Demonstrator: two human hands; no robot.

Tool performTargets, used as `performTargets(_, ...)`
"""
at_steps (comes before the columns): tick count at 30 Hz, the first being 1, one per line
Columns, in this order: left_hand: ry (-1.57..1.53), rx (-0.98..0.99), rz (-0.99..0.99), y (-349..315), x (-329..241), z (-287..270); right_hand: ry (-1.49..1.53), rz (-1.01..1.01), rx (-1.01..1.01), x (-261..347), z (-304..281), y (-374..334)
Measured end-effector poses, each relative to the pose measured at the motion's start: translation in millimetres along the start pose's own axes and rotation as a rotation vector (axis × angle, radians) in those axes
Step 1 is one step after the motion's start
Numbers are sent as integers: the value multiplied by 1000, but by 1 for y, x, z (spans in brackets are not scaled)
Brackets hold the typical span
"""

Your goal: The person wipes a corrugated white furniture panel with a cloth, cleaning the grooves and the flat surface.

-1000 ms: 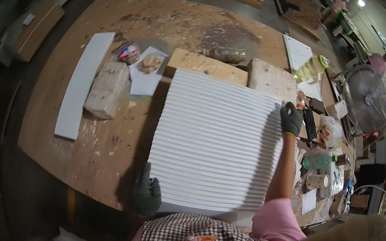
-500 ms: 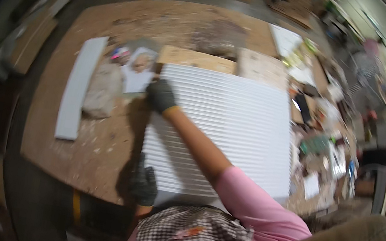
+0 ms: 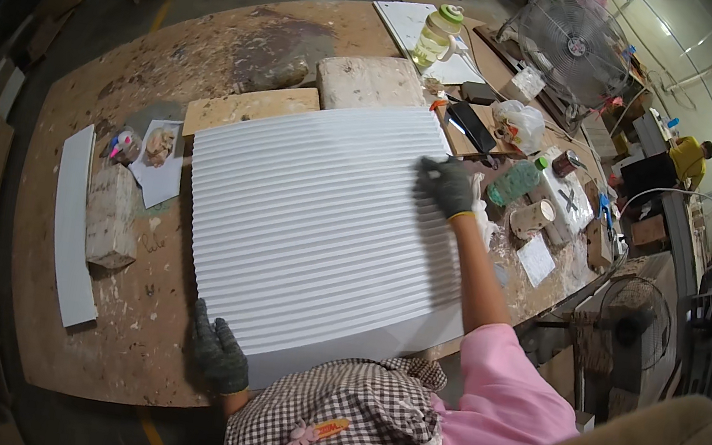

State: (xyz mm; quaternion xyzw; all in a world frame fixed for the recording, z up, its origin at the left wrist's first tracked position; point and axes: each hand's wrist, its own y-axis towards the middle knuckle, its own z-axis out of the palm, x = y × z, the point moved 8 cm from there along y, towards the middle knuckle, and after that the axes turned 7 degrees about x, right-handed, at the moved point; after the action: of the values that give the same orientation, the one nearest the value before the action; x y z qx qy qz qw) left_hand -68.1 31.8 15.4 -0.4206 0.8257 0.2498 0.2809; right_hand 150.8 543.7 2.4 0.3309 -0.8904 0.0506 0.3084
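A white ribbed panel (image 3: 319,226), with its ridges running from left to right, lies in front of me on the worktable. My left hand (image 3: 218,357), in a dark grey glove, rests at the panel's near left corner with fingers stretched along the edge and nothing held in them. Over the far right part of the ridges is my right hand (image 3: 448,187), gloved alike. Its fingers are curled down towards the panel, and whatever may be in them is hidden.
Blocks (image 3: 372,82) and a wooden board (image 3: 253,108) lie beyond the panel. Left are a white strip (image 3: 77,227) and a worn block (image 3: 112,218). Right stand a green bottle (image 3: 517,180), a paper cup (image 3: 531,218) and a phone (image 3: 471,127). Behind is a large fan (image 3: 574,43).
My right hand has moved from the panel's far left corner across to its right side. My left hand remains by the near left corner. The view has turned to the right.
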Motion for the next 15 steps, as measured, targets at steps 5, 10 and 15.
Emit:
performTargets(5,31,4,7,0,7,6,-313,247,-139,-37,-53,-1)
performTargets(10,29,-3,46,1,7,7,-442,-107,139,-2,-7,-6)
performTargets(15,8,-11,26,2,7,9,-149,255,-193,-79,-74,-23)
